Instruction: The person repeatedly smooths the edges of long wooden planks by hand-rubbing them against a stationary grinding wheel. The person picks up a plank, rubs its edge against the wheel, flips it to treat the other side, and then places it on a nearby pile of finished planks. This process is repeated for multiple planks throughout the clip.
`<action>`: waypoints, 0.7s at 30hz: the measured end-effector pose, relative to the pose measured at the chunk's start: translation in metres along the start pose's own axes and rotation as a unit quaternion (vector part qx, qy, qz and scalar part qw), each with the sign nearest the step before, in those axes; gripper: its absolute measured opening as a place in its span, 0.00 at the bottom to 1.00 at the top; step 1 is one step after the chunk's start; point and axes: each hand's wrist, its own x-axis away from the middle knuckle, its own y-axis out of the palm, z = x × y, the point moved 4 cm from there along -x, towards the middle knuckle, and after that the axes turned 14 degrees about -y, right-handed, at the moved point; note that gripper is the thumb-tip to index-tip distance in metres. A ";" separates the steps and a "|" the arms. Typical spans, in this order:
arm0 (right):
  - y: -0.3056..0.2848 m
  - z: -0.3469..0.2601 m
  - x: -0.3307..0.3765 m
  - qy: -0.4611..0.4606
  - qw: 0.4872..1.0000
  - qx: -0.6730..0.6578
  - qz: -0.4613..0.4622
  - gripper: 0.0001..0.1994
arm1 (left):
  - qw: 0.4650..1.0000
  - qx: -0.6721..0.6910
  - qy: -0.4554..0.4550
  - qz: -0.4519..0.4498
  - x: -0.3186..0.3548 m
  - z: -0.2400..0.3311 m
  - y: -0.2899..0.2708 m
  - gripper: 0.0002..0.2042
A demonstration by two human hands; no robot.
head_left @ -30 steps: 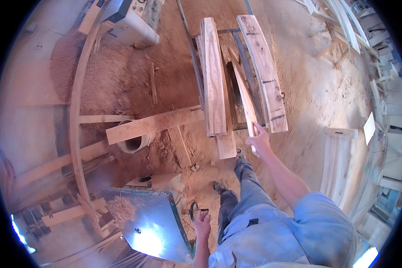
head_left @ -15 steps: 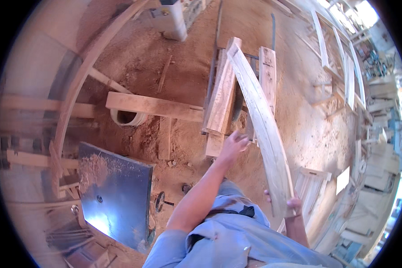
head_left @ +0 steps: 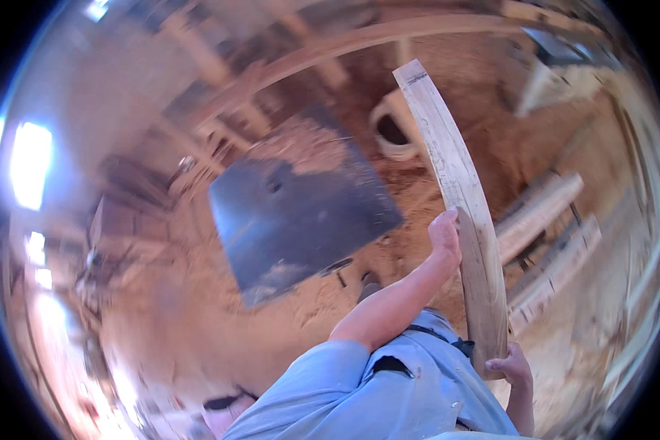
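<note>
A long, slightly curved wooden plank [head_left: 468, 198] slants up in front of my body, its far end raised over the sawdust-covered floor. My left hand [head_left: 445, 232] grips the plank's left edge near its middle, with part of the fingers hidden beneath it. Down at the near end, my right hand [head_left: 511, 364] holds the plank from the right side, thumb on the upper face. Left of the plank stands a machine with a flat dark metal table top [head_left: 301, 209], sawdust heaped on its far part and a small round hole in it.
Beyond the machine runs a long wooden beam [head_left: 345, 45]. A pale round bucket [head_left: 396, 132] stands beside the plank's far half. Thick timbers [head_left: 539, 220] rest on a stand at the right. A handwheel [head_left: 336, 267] sticks out from the machine's near side.
My view and body have turned left toward the metal table. My left hand, free before, has taken hold of the plank's middle. The plank has swung away from the timbers.
</note>
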 end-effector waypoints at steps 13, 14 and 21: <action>0.190 -0.140 -0.173 -0.227 0.758 0.591 -0.158 0.21 | 0.927 -0.004 0.299 0.227 0.076 0.286 -0.230 0.32; 0.199 -0.137 -0.184 -0.237 0.739 0.611 -0.155 0.21 | 0.918 -0.005 0.312 0.243 0.085 0.315 -0.234 0.36; 0.262 -0.134 -0.242 -0.335 0.714 0.591 -0.170 0.25 | 0.840 -0.121 0.405 0.341 0.049 0.514 -0.316 0.46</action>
